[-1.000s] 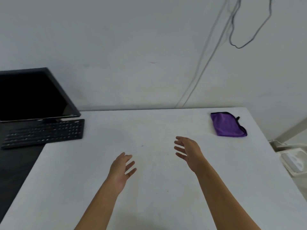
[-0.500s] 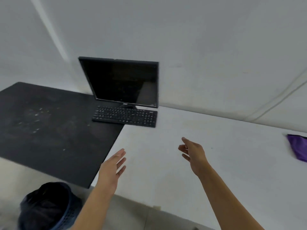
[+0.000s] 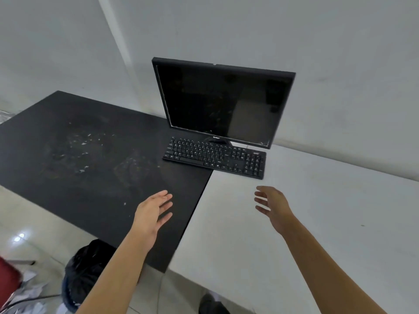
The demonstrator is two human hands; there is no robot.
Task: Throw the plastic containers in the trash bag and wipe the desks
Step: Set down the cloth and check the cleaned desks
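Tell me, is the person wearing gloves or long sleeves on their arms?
Neither. The left hand and right hand wear no gloves, and no ring, watch or bracelet shows. The left forearm and right forearm have no sleeves right down to the picture's bottom edge.

Both my arms are stretched forward, bare, rising from the lower edge of view. My left hand (image 3: 152,213) is held out with the palm turned inward, its fingers straight and slightly spread, holding nothing. My right hand (image 3: 273,203) reaches a little further, its palm facing the other hand and its fingers loosely spread and gently bent, empty. The hands are well apart.
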